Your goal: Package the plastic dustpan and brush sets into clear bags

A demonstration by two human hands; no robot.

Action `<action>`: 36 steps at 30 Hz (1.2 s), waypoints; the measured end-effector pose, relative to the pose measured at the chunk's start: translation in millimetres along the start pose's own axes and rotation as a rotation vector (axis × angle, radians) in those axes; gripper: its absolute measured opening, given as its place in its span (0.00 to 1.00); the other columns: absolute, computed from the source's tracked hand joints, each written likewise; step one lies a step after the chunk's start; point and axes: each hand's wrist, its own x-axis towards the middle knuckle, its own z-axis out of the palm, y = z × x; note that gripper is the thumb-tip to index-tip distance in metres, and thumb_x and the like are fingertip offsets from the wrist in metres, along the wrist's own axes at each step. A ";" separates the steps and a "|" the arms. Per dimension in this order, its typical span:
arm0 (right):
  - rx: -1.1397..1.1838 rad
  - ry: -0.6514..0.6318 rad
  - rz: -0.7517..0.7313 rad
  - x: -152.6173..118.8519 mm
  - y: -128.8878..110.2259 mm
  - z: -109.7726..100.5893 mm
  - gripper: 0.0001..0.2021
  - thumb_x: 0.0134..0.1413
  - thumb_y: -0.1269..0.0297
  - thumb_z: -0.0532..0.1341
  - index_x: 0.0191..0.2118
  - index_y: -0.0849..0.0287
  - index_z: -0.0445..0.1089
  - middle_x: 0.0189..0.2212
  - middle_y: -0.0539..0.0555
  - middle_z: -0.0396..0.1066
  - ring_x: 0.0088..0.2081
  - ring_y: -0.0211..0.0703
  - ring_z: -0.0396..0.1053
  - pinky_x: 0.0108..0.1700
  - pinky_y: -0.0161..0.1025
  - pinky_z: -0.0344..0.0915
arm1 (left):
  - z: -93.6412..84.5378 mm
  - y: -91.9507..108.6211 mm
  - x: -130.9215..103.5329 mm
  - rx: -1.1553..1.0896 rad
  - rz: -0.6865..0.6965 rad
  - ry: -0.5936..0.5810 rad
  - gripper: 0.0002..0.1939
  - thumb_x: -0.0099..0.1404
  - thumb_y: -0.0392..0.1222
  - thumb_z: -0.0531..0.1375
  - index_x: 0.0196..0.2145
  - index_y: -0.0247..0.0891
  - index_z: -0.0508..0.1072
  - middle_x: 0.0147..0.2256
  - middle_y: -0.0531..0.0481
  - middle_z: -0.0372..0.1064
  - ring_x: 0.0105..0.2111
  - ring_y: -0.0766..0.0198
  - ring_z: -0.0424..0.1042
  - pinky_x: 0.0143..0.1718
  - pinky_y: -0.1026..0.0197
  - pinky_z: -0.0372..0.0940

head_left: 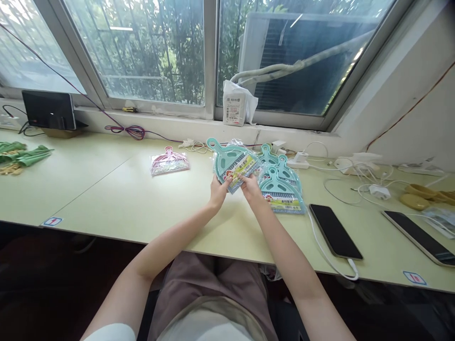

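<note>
Head view: left fingers [225, 183] and right fingers [246, 182] grip a teal dustpan [227, 159] whose label [245, 165] shows Chinese characters.

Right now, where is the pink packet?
In the head view, the pink packet lies on the table, left of the left hand and the held teal packet.

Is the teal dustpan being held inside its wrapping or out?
Inside: shiny, crinkled clear plastic shows around the teal dustpan between the left hand and right hand. Whether it's sealed, I cannot tell.
</note>
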 end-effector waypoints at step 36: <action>-0.985 -0.467 -0.587 -12.2 -17.6 -12.5 0.25 0.45 0.47 0.69 0.49 0.48 0.73 0.54 0.55 0.71 0.61 0.54 0.63 0.64 0.53 0.55 | -118.3 15.7 56.5 -0.193 -0.516 -0.468 0.18 0.50 0.32 0.65 0.41 0.31 0.73 0.31 0.44 0.77 0.28 0.62 0.76 0.32 0.62 0.72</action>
